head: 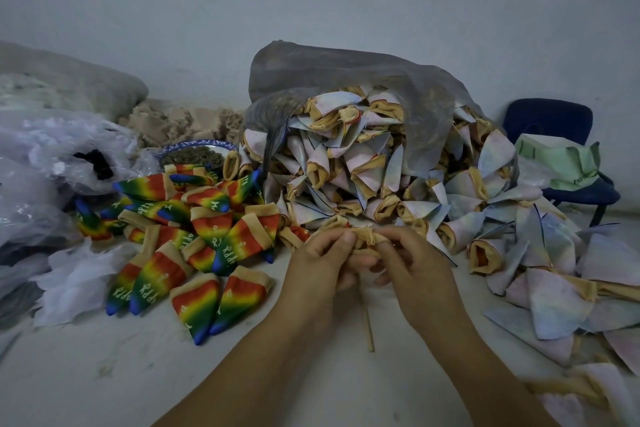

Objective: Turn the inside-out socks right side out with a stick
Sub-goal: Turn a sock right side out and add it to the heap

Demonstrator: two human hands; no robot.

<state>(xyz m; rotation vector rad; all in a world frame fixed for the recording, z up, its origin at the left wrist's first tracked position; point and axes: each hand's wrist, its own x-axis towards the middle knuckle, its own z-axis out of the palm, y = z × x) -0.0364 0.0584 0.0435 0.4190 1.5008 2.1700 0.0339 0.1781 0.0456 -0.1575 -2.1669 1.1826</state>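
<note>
- the sock [365, 238] being worked is a soft, light knit. it is bunched into a tan wad between the two hands, just in front of the big heap. we judge it will stretch and gather easily, but could snag on a thin point or slip off it.
- the stick [368, 326] is thin, pale and stiff. its upper end runs up out of sight behind the hands and its lower end points toward us over the bench [104, 374]. we cannot tell whether it rests on the bench. we think it is light and might bend or snap if leaned on hard.
- the best hold, in our view, is the cuff, taken on both sides near the stick's top so the fabric rolls down evenly over it.
- the left hand [320, 258] has its fingers [346, 236] curled, with thumb and forefinger pinching the bunched cuff from the left.
- the right hand [412, 262] does likewise: its fingers [389, 240] are bent close and pinch the same wad from the right. neither hand is spread at all.
- we cannot tell which fingers, if any, steady the stick, because the palms hide that.
- the inside-out socks [381, 166] spill pale from a grey bag [346, 73] behind the hands, and the turned rainbow socks [194, 236] lie to the left.
</note>
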